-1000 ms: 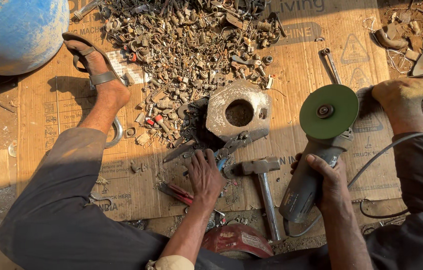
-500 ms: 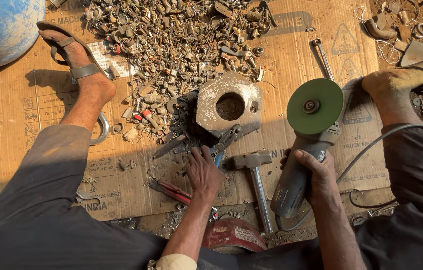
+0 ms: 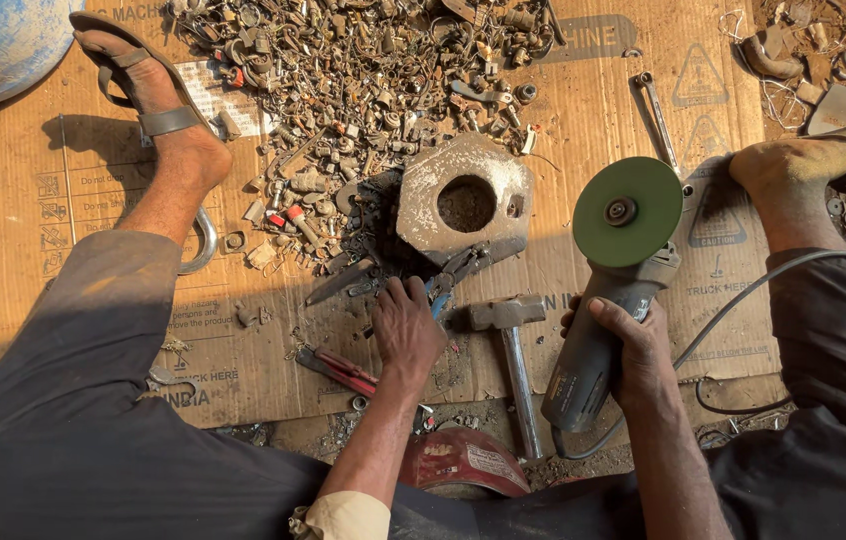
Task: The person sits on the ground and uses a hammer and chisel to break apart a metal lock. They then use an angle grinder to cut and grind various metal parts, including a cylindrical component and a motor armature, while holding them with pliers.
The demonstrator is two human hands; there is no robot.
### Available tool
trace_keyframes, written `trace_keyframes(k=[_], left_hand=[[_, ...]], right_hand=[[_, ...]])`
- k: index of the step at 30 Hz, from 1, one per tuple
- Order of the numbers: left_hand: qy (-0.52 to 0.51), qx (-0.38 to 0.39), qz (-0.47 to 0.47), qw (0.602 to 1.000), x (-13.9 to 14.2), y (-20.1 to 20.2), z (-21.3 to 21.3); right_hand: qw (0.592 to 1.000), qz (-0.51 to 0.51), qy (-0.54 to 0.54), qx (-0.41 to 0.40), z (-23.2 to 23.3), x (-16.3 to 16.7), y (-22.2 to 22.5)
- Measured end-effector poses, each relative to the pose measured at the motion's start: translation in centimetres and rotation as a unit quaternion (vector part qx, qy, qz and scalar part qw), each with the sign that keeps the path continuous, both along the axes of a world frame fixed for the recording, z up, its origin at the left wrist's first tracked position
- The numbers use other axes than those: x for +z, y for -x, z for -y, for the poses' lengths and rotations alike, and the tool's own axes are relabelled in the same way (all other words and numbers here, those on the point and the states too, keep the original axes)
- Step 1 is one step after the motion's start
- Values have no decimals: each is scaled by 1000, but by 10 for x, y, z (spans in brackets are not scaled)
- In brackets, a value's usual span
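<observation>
Gripping angle grinder (image 3: 603,330) in curled right hand (image 3: 633,345); left hand (image 3: 405,330) (fingers bent) on blue-handled pliers (image 3: 453,272)

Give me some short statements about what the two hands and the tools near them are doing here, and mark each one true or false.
1. The right hand grips the body of an angle grinder. True.
2. The grinder's green disc is cutting into the metal block. False: the disc sits apart, to the block's right.
3. The left hand rests on the cardboard at the blue-handled pliers. True.
4. The hammer is held in the left hand. False: it lies loose between the hands.
5. The metal block has a round hole. True.
</observation>
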State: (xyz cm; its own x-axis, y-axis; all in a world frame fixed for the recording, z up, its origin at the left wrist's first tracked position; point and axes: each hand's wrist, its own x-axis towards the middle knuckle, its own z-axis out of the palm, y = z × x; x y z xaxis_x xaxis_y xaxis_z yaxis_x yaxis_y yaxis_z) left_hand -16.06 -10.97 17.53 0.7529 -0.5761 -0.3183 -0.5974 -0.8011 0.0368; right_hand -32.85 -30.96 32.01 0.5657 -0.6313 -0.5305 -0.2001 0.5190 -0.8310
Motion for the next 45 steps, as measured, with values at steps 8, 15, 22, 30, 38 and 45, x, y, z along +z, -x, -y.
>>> trace_keyframes(k=[8,15,22,30,38,45], left_hand=[[87,-57,-60,993,-10,-33,-11],[37,-85,-39,995,8,-38,-1],[-23,-59,-61,996,45,-19,20],[-31,-69,-32,997,53,-14,19],[-54,-68,-40,995,54,-12,20],[-51,-61,-58,995,47,-10,21]], right_hand=[[995,-72,38,56,11,-14,5],[964,-217,65,137,7,-32,-3],[954,-245,60,162,-10,-42,-11],[955,-245,51,156,-20,-50,-17],[955,-242,65,161,-22,-54,-17],[956,-232,72,165,-24,-53,-16]])
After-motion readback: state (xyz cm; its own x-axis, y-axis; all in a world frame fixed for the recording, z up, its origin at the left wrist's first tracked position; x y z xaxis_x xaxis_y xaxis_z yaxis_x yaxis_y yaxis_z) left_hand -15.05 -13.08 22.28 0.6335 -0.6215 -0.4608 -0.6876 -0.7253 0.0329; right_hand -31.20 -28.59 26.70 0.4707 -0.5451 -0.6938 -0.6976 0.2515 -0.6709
